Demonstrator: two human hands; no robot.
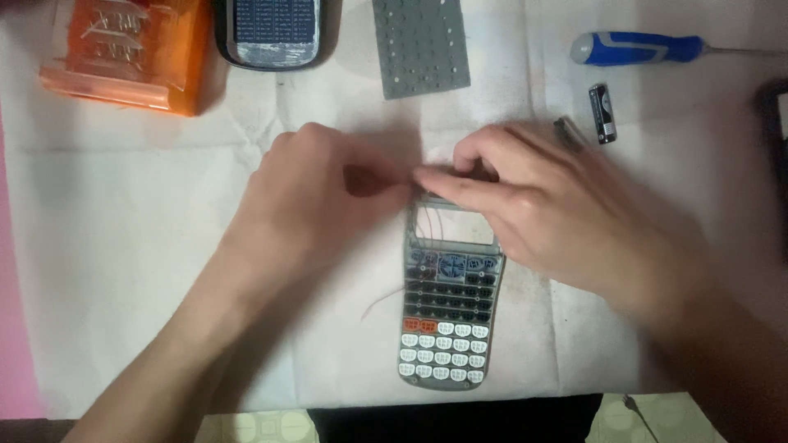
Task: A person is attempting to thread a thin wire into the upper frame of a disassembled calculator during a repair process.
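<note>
Partly hidden, calculator [446, 324] top under both hands, left hand [316, 193], right hand [533, 201], fingertips pinching together, held part unclear

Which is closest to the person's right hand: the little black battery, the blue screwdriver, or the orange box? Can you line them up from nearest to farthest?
From the right hand:
1. Black battery, just above the hand, on its right side.
2. Blue screwdriver, higher up at the top right.
3. Orange box, far off in the top left corner, past the left hand.
</note>
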